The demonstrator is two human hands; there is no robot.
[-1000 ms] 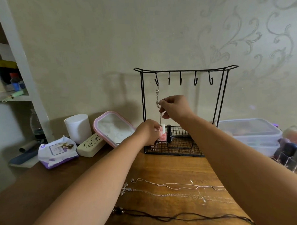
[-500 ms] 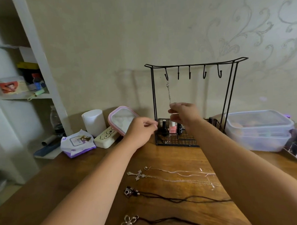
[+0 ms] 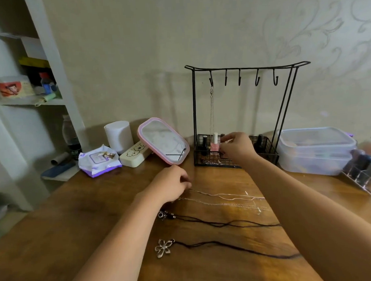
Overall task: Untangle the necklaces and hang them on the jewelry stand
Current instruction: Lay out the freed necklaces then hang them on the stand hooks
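Observation:
The black wire jewelry stand (image 3: 247, 66) stands at the back of the wooden table (image 3: 82, 209). One silver chain (image 3: 212, 105) hangs straight down from its leftmost hook, and its lower part lies in the stand's basket (image 3: 271, 153). My right hand (image 3: 237, 149) hovers in front of the basket with curled fingers. Whether it pinches the chain is unclear. My left hand (image 3: 171, 186) is low over the table, fingertips at the left end of a thin silver necklace (image 3: 224, 195). A second silver chain (image 3: 229, 204), a black cord with a bead charm (image 3: 164, 215) and a black cord with a flower pendant (image 3: 163, 247) lie nearer me.
Nail polish bottles (image 3: 214, 144) stand in the basket. A pink-rimmed mirror (image 3: 163, 141), a cream case (image 3: 134, 155), a white roll (image 3: 118, 136) and a wipes pack (image 3: 99, 162) sit to the left. Clear plastic boxes (image 3: 315, 150) and an organizer (image 3: 362, 172) are at the right. Shelves stand at far left.
My right hand came down from the upper part of the hanging chain to basket height. My left hand dropped from beside the stand to the necklaces on the table. My view tilted down.

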